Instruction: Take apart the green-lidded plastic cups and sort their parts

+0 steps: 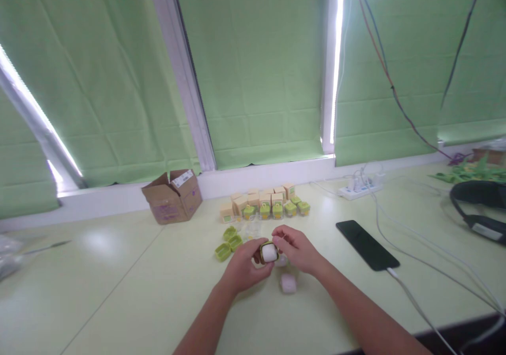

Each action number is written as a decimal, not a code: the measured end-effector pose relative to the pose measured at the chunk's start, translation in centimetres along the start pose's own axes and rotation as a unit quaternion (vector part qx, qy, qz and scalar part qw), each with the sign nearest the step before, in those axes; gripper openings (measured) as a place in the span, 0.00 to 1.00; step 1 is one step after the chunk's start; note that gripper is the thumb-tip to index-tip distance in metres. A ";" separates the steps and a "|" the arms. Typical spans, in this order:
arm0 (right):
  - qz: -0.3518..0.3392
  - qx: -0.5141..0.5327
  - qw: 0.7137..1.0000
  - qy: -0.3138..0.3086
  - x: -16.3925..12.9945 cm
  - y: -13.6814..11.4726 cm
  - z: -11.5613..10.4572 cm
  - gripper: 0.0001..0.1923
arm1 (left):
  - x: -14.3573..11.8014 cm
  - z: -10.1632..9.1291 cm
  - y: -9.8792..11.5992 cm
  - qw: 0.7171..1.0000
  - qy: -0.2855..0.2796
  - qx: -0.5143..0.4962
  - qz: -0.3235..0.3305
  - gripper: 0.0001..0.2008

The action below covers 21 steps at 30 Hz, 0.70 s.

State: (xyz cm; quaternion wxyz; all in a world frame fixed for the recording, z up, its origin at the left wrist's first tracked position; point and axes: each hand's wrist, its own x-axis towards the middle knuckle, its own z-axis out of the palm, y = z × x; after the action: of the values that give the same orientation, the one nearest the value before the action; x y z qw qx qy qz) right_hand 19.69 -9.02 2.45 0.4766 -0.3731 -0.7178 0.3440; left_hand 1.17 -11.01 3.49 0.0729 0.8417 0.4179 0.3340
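As both forearms reach in from the near edge, the left hand [242, 270] cups a small white case [269, 253] from below, fingers curled round its dark green rim, while the right hand [297, 248] pinches its far right corner with thumb and fingertips. The case sits between the two hands, lifted just above the table [118, 292]. It looks light and rigid, smooth plastic, probably a bit slippery, so the edges and corners seem the safest hold rather than the glossy face. Just near and right of it, another pale case [288, 283] lies on the table. To the left, green shells [228, 243] lie loose. Further off, a row of green-topped pieces [276, 209] stands before small tan boxes [256, 198]. A black phone [367, 245] lies to the right with a cable plugged in; a power strip [359, 187] sits beyond. Far left, an open cardboard box [173, 197] rests by the window sill.
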 end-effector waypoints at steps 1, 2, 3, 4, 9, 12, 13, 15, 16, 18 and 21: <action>-0.010 -0.014 1.000 -0.004 -0.1 -0.2 0.0 0.12 | 0.1 0.0 0.0 1.000 -0.002 -0.006 -0.003 0.20; -0.021 -0.027 0.999 -0.010 -0.2 -0.5 -0.1 0.15 | 0.2 -0.1 0.0 1.000 -0.005 -0.012 -0.005 0.20; -0.034 -0.040 0.998 -0.019 -0.2 -0.7 -0.1 0.18 | 0.3 -0.1 0.0 1.000 -0.008 -0.018 -0.007 0.20; -0.048 -0.051 0.997 -0.029 -0.3 -0.9 -0.1 0.20 | 0.3 -0.1 0.0 1.000 -0.009 -0.022 -0.009 0.20; -0.083 -0.077 0.992 -0.052 -0.2 -1.4 -0.2 0.14 | 0.4 -0.3 -0.4 0.998 -0.020 -0.053 -0.031 0.19; -0.085 -0.085 0.992 -0.048 -0.2 -1.4 -0.3 0.13 | 0.4 -0.3 -0.7 0.991 -0.030 -0.119 -0.058 0.19; -0.089 -0.089 0.991 -0.046 -0.2 -1.4 -0.4 0.13 | 0.4 -0.3 -0.8 0.985 -0.036 -0.152 -0.068 0.19; -0.099 -0.100 0.989 -0.043 -0.3 -1.5 -0.4 0.13 | 0.4 -0.1 -1.0 0.970 -0.050 -0.219 -0.093 0.19; -0.104 -0.108 0.988 -0.043 -0.3 -1.6 -0.4 0.13 | 0.4 0.0 -1.0 0.962 -0.056 -0.246 -0.105 0.19; -0.109 -0.127 0.985 -0.044 -0.4 -1.6 -0.4 0.13 | 0.5 0.2 -1.1 0.950 -0.059 -0.279 -0.126 0.19; -0.111 -0.154 0.981 -0.048 -0.5 -1.6 -0.1 0.15 | 0.6 0.5 -1.3 0.946 -0.050 -0.288 -0.144 0.19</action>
State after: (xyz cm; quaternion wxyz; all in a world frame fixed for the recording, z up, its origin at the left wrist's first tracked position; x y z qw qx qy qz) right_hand 19.61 -10.16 3.61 0.4132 -0.3431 -0.8213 0.1923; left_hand 0.87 -9.70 2.92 0.3799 0.7316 0.4164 0.3834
